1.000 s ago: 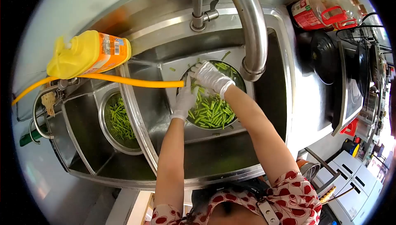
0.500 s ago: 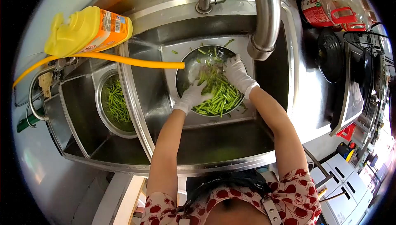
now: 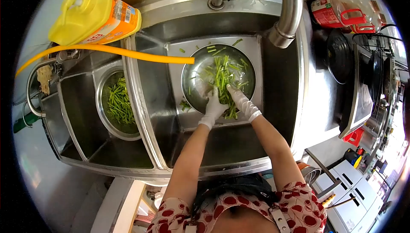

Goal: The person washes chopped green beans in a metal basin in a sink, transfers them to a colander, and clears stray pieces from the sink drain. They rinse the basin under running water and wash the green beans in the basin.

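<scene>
In the right-hand sink basin, a round metal bowl (image 3: 200, 100) holds water and pieces of cut green stems (image 3: 222, 72), which look like cut green beans. A bunch of them is gathered between my two white-gloved hands at the near side of the bowl. My left hand (image 3: 215, 107) curls around the bunch from the left. From the right, my right hand (image 3: 241, 100) presses against it with fingers closed. Part of the bunch hangs below the hands over the bowl's near rim. Some fingertips are hidden among the stems.
A yellow hose (image 3: 141, 55) reaches over the bowl's left side. In the left basin sits a metal strainer (image 3: 101, 104) of cut green stems. A yellow jug (image 3: 85, 19) stands behind it. The faucet spout (image 3: 287, 30) hangs at back right, and a black pan lid (image 3: 339, 55) lies farther right.
My hands have come closer together and nearer to me, gathering spread-out stems into a bunch. Fewer stems lie in the bowl's water, and some now lie beside the bowl at left.
</scene>
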The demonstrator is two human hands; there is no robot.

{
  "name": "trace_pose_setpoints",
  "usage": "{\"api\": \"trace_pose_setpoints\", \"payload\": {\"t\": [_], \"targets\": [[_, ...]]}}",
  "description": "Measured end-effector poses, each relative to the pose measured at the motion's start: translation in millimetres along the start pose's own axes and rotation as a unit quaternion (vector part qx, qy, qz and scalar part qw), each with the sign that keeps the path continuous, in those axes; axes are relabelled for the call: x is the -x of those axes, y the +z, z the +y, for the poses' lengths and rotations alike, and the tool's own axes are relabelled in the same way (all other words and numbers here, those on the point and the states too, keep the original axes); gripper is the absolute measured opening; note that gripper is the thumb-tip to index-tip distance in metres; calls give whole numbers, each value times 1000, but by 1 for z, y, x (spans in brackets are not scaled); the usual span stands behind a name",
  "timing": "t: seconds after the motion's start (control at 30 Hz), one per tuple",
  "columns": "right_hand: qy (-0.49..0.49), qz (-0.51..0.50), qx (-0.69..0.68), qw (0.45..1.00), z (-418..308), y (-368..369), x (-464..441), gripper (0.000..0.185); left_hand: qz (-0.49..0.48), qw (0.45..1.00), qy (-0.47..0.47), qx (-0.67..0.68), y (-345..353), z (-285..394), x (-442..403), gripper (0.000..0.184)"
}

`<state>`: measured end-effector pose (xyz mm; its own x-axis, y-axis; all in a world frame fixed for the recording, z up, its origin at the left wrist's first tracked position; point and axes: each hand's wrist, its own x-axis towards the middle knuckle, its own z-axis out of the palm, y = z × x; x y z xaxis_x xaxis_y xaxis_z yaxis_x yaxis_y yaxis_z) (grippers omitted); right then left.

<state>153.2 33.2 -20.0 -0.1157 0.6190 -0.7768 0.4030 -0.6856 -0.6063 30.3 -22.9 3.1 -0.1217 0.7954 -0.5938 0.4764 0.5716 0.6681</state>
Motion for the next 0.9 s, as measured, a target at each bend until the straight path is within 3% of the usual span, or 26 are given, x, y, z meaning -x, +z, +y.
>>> {"api": "trace_pose_setpoints", "payload": {"t": [0.07,0.1,0.2,0.33,0.5,0.6,0.63,0.7,0.73,0.77,0.8,0.83,0.87,0.9], "targets": [[34,-43,-113,992,-11,1,5,52,-31,997,-13,73,5,-6,-5,93],[27,-45,-119,991,-19,2,9,51,8,993,45,105,18,-24,-11,85],[9,-49,-144,988,-37,4,17,49,7,967,37,254,13,-23,-12,71],[-6,-54,-194,979,-47,7,23,47,19,975,44,215,-3,-7,-2,71],[-66,24,-159,985,-68,15,65,43,57,949,151,271,-23,14,29,62],[-87,0,-146,985,-97,24,109,42,19,953,108,281,-80,58,79,60],[-137,19,-71,988,-106,34,124,44,81,937,167,295,-79,41,80,56],[-315,11,74,946,-150,55,180,25,62,959,125,248,-138,66,126,53],[-555,122,337,751,-160,67,190,18,87,942,124,299,-158,65,144,51],[-549,90,229,799,-173,86,207,17,73,967,134,205,-196,91,169,51],[-484,1,65,872,-197,101,230,20,109,910,161,366,-206,79,179,52],[-490,-61,-73,867,-204,126,238,22,109,910,170,362,-229,83,196,53],[-369,-87,-83,922,-225,145,252,28,172,927,210,259,-253,45,195,56],[-343,-154,-128,918,-240,170,253,33,192,930,207,235,-269,42,193,54]]}}
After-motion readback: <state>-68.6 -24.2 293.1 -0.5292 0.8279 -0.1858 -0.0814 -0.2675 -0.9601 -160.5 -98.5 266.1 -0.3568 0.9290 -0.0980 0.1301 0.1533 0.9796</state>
